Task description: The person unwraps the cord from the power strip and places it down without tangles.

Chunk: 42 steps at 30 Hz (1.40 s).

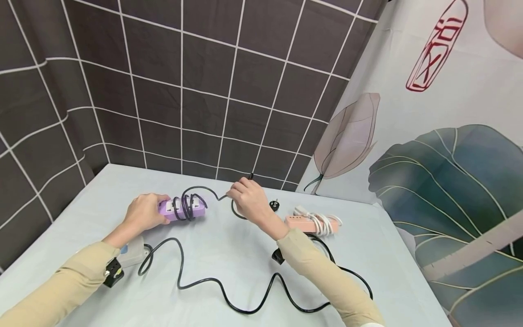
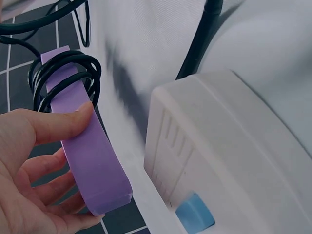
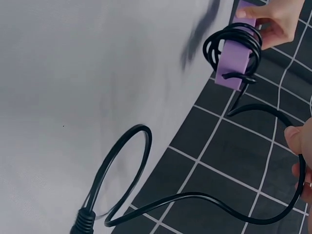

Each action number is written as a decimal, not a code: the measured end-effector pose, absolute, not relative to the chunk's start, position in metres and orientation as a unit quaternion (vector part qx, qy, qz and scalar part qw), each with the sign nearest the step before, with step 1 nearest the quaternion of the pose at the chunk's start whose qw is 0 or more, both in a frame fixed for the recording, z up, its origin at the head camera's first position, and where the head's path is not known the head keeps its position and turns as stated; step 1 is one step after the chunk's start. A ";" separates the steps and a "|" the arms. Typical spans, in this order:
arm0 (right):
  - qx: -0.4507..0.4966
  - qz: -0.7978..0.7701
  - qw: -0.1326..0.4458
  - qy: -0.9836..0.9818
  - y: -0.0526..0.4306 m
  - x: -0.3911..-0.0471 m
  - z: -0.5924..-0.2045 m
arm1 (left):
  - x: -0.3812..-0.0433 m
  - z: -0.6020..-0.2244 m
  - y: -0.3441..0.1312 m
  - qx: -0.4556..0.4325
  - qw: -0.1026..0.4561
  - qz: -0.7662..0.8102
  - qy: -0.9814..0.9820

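Observation:
My left hand (image 1: 143, 211) grips one end of a purple power strip (image 1: 167, 210), its thumb lying along the side in the left wrist view. Several loops of black cord (image 2: 63, 61) are wound around the strip's other end. From these loops the cord runs across to my right hand (image 1: 250, 200), which pinches it between thumb and fingers in the right wrist view. Beyond that hand, the cord bends back toward a black plug (image 1: 274, 205) on the table. Only the plug's ribbed cord end (image 3: 84, 222) shows in the right wrist view.
A white power strip (image 2: 234, 141) with a blue switch (image 2: 195, 213) lies below my left wrist. Its long black cord (image 1: 220, 284) snakes across the front of the table (image 1: 229, 254). At right is a pink power strip (image 1: 300, 223) wrapped in white cord (image 1: 324, 225).

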State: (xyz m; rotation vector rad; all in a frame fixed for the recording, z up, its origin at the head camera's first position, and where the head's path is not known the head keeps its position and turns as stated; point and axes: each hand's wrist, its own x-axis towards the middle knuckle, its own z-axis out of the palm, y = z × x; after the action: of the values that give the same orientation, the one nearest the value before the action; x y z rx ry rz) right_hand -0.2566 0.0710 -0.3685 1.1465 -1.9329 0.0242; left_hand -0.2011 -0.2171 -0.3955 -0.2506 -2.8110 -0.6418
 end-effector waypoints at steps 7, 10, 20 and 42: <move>0.455 0.014 0.433 -0.778 0.076 -0.254 -0.368 | -0.202 -0.395 -0.220 -0.085 0.125 -0.216 -0.965; 0.457 0.023 0.437 -0.774 0.079 -0.251 -0.367 | -0.203 -0.395 -0.220 -0.085 0.125 -0.217 -0.965; 0.469 0.028 0.461 -0.753 0.086 -0.244 -0.367 | -0.202 -0.397 -0.222 -0.081 0.118 -0.217 -0.966; 0.496 0.046 0.488 -0.717 0.102 -0.228 -0.364 | -0.202 -0.393 -0.227 -0.066 0.122 -0.217 -0.966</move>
State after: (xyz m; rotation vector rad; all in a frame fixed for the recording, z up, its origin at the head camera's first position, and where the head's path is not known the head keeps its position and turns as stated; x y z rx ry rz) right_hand -0.2281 0.1016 -0.3636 1.2049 -1.7434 0.1118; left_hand -0.2020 -0.2274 -0.3934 -0.1925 -2.8208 -0.6331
